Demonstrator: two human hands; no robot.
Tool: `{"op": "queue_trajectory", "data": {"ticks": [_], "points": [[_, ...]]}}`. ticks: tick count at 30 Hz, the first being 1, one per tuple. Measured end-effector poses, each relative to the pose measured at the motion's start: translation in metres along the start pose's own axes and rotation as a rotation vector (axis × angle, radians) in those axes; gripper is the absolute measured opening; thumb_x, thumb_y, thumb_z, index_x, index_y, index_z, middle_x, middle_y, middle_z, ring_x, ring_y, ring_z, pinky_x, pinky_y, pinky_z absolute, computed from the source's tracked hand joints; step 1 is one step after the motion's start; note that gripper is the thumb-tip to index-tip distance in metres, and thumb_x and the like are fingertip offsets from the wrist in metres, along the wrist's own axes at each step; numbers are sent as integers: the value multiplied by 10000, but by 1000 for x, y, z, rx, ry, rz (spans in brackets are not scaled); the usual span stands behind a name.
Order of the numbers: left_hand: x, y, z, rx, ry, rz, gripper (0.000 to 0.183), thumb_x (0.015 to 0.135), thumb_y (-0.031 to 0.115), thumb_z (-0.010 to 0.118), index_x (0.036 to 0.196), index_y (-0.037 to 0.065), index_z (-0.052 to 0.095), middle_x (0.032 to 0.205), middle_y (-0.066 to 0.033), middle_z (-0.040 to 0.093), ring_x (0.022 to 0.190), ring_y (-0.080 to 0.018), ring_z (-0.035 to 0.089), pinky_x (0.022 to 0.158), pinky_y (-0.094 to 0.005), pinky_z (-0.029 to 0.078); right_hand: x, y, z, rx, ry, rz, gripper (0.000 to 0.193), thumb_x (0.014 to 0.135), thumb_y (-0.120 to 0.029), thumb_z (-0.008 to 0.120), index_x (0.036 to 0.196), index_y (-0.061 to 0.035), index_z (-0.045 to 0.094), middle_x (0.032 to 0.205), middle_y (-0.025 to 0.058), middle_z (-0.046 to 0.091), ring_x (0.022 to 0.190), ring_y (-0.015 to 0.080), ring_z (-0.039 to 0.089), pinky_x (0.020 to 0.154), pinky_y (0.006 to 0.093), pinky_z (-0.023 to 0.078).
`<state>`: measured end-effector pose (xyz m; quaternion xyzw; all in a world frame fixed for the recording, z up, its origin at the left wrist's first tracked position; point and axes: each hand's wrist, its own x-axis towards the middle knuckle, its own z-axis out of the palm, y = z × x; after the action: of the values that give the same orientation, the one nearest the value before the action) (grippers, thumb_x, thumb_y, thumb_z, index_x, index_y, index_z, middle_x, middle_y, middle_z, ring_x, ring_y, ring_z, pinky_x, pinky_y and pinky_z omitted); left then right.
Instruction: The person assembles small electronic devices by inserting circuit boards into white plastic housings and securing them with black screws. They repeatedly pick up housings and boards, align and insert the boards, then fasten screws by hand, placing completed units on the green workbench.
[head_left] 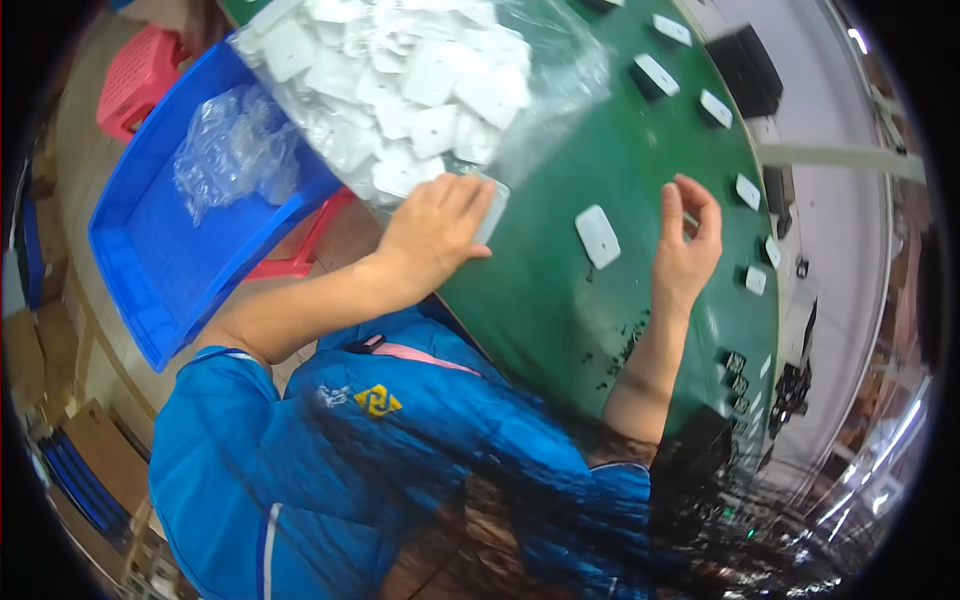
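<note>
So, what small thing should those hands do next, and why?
Perhaps the left hand should draw its pale piece away from the clear bag, toward the right hand. That piece is at the bag's edge, close to the heap of white pieces, while the right hand hovers over the green table, holding nothing that I can see.

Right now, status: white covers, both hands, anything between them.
Left hand on a white cover, grip unclear. Right hand half-curled, nothing visible in it. Another white cover lies between hands; plastic bag of covers beyond the left.
</note>
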<state>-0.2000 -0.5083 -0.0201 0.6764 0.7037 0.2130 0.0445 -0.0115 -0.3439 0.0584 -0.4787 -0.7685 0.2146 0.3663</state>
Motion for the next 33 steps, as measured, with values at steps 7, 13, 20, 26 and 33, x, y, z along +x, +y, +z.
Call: {"op": "queue_trajectory", "data": {"ticks": [7,13,20,26,33], "points": [[9,1,5,54,39,293,437,735,129,659,1162,96,573,1300,-84,471,1139,-306,455,914,-423,395,-74,31,5,-317,-253,-225,439,717,-212,755,1105,-81,597,1105,100,568,1026,299,523,861,407,432],[13,12,4,-53,-32,266,458,744,75,658,1183,48,531,1167,-154,495,1057,-344,484,882,-404,435,-64,65,10,-202,-81,-161,186,803,-151,671,963,-62,637,899,82,601,860,272,561,732,353,471],[21,12,-3,25,-134,53,641,710,187,750,1248,7,453,1060,-166,496,911,-355,551,753,-397,476,-80,74,-22,-425,98,-76,286,801,-270,695,963,-48,614,919,98,580,857,280,548,722,369,443],[31,18,-7,-208,-280,103,502,718,239,762,1077,21,487,962,-158,562,848,-363,591,688,-401,488,-97,49,0,-235,-232,-43,225,792,-190,689,915,-41,573,869,111,547,848,298,548,713,411,458],[42,57,5,-783,-483,-85,319,855,39,615,1162,60,531,858,-73,627,577,-114,543,524,-262,452,-98,59,5,-230,-265,-103,120,829,-77,627,881,-14,540,793,102,570,728,250,600,642,370,502]]}}
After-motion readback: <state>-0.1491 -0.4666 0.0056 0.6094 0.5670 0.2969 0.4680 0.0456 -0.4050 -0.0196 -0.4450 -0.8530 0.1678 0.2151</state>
